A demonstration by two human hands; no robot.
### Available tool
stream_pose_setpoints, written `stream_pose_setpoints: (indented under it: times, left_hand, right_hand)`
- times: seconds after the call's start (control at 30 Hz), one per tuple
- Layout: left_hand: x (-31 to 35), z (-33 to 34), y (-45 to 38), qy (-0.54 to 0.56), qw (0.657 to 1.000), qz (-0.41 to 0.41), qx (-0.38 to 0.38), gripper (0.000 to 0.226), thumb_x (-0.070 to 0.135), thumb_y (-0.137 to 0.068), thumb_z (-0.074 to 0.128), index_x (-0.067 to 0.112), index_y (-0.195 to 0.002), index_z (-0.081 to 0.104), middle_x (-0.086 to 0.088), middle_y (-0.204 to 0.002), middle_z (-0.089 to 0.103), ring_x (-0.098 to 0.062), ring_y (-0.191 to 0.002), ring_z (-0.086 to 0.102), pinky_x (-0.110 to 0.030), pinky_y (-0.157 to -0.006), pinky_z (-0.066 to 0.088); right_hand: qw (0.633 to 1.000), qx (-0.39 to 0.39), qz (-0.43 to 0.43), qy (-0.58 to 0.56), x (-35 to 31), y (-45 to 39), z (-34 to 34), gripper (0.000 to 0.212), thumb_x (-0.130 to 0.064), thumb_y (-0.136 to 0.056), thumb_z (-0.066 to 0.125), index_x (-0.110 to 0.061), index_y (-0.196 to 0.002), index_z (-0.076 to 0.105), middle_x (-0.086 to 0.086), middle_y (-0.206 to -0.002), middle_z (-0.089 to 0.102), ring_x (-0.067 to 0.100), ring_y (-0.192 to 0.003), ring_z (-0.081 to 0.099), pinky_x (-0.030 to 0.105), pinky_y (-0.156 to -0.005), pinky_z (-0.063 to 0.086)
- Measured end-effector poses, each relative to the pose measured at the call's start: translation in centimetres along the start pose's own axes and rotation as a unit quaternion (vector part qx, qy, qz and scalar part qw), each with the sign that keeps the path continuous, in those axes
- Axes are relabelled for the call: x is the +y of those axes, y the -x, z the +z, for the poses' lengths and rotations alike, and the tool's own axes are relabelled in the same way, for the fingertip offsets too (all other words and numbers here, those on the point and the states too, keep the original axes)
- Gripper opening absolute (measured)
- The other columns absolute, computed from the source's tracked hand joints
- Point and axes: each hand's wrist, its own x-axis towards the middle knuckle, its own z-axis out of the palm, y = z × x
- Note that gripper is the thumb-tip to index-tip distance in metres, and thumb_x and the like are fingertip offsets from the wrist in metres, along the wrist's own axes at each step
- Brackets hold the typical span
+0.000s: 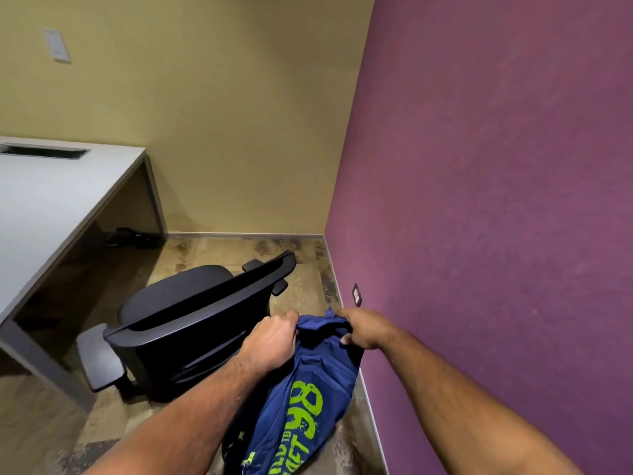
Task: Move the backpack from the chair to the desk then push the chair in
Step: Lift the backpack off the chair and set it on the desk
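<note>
A: What fills the room, biggest first?

B: The purple wall [496, 200] from twelve to five o'clock, then the grey desk [51, 200] at nine o'clock, its top bare.

A: And the chair?

B: The black chair [191, 323] stands at about seven o'clock near centre, seat bare, pulled out from the desk.

A: The backpack?

B: The blue backpack [301, 406] hangs at six o'clock, off the chair, just beside its backrest. The left hand [270, 344] and right hand [366, 329] both clench its top edge.

Both hands [274, 341] [366, 329] clutch backpack [301, 406] beside chair [191, 323].
</note>
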Motion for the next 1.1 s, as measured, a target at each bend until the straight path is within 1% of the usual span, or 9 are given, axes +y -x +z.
stream_pose_setpoints:
  times: [0.13, 0.23, 0.3, 0.37, 0.5, 0.6, 0.67, 0.8, 1.1]
  left_hand:
    - [-0.5, 0.3, 0.2, 0.007, 1.0, 0.026, -0.009, 0.014, 0.027, -0.1, 0.046, 0.013, -0.102, 0.048, -0.015, -0.104, 0.066, -0.042, -0.095, 0.064, -0.05, -0.076, 0.051]
    - [-0.8, 0.6, -0.3, 0.016, 0.999, 0.048, -0.017, 0.014, 0.026, -0.1, 0.047, 0.013, -0.102, 0.049, -0.015, -0.101, 0.067, -0.042, -0.094, 0.064, -0.051, -0.076, 0.051]
    - [-0.8, 0.6, -1.1, 0.032, 0.998, 0.058, -0.017, 0.012, 0.024, -0.099, 0.048, 0.013, -0.101, 0.049, -0.015, -0.101, 0.068, -0.042, -0.094, 0.064, -0.05, -0.076, 0.051]
    - [-0.5, 0.6, -2.2, 0.045, 0.996, 0.071, -0.013, 0.009, 0.022, -0.099, 0.049, 0.012, -0.1, 0.05, -0.015, -0.101, 0.067, -0.042, -0.094, 0.064, -0.049, -0.075, 0.051]
    - [0.1, 0.8, -4.5, 0.071, 0.993, 0.094, -0.012, 0.008, 0.021, -0.1, 0.049, 0.013, -0.099, 0.048, -0.015, -0.1, 0.064, -0.042, -0.093, 0.062, -0.048, -0.075, 0.049]
    - [0.9, 1.1, -7.2, 0.082, 0.991, 0.106, -0.017, 0.008, 0.022, -0.101, 0.048, 0.014, -0.099, 0.047, -0.015, -0.1, 0.062, -0.041, -0.092, 0.061, -0.049, -0.074, 0.049]
    - [1.6, 1.6, -9.1, 0.087, 0.99, 0.111, -0.02, 0.009, 0.022, -0.101, 0.047, 0.015, -0.097, 0.045, -0.015, -0.098, 0.062, -0.041, -0.09, 0.06, -0.047, -0.071, 0.048]
    - [2.6, 2.4, -13.3, 0.075, 0.992, 0.102, -0.022, 0.01, 0.024, -0.102, 0.047, 0.016, -0.096, 0.043, -0.015, -0.1, 0.061, -0.041, -0.088, 0.06, -0.043, -0.066, 0.043]
    - [3.5, 2.4, -25.1, -0.017, 0.999, 0.036, -0.035, 0.019, 0.01, -0.095, 0.05, 0.009, -0.114, 0.052, -0.016, -0.109, 0.059, -0.039, -0.098, 0.061, -0.048, -0.076, 0.048]
  right_hand:
    - [1.0, 0.027, 0.01, 0.004, 0.4, 0.4, 0.7, 0.029, -0.02, -0.09, 0.071, -0.02, -0.119, 0.065, 0.004, -0.112, 0.071, 0.028, -0.101, 0.066, 0.039, -0.089, 0.054]
    - [0.997, 0.075, 0.018, 0.031, 0.5, 0.9, 1.2, 0.013, -0.011, -0.09, 0.058, -0.018, -0.099, 0.065, 0.009, -0.099, 0.07, 0.033, -0.091, 0.065, 0.037, -0.072, 0.053]
    - [0.993, 0.108, 0.027, 0.041, 0.7, 1.3, 1.5, 0.018, -0.005, -0.087, 0.053, -0.018, -0.095, 0.063, 0.01, -0.098, 0.07, 0.035, -0.089, 0.065, 0.035, -0.065, 0.045]
    - [0.99, 0.129, 0.03, 0.041, 1.2, 1.6, 1.4, 0.021, -0.003, -0.085, 0.052, -0.018, -0.096, 0.061, 0.01, -0.101, 0.069, 0.035, -0.091, 0.065, 0.035, -0.065, 0.044]
    - [0.991, 0.131, 0.037, -0.015, 3.4, 1.0, 0.0, 0.008, -0.012, -0.093, 0.056, -0.018, -0.097, 0.053, 0.009, -0.1, 0.065, 0.033, -0.089, 0.06, 0.037, -0.065, 0.041]
    - [0.992, 0.106, 0.035, -0.054, 5.3, -0.1, -1.4, 0.022, -0.017, -0.092, 0.069, -0.019, -0.111, 0.058, 0.004, -0.109, 0.065, 0.027, -0.096, 0.061, 0.038, -0.078, 0.05]
    - [0.992, 0.106, 0.033, -0.066, 6.8, -1.2, -2.1, 0.028, -0.014, -0.093, 0.069, -0.02, -0.119, 0.062, 0.003, -0.113, 0.067, 0.026, -0.1, 0.062, 0.039, -0.085, 0.052]
    - [0.992, 0.115, 0.039, -0.017, 9.6, -4.3, -3.6, 0.022, -0.009, -0.094, 0.056, -0.02, -0.109, 0.067, 0.008, -0.108, 0.07, 0.031, -0.094, 0.064, 0.034, -0.07, 0.045]
    - [0.99, 0.129, 0.008, 0.055, 15.2, -13.8, -10.1, 0.022, -0.016, -0.094, 0.054, -0.024, -0.107, 0.069, 0.009, -0.108, 0.07, 0.034, -0.094, 0.065, 0.031, -0.068, 0.039]
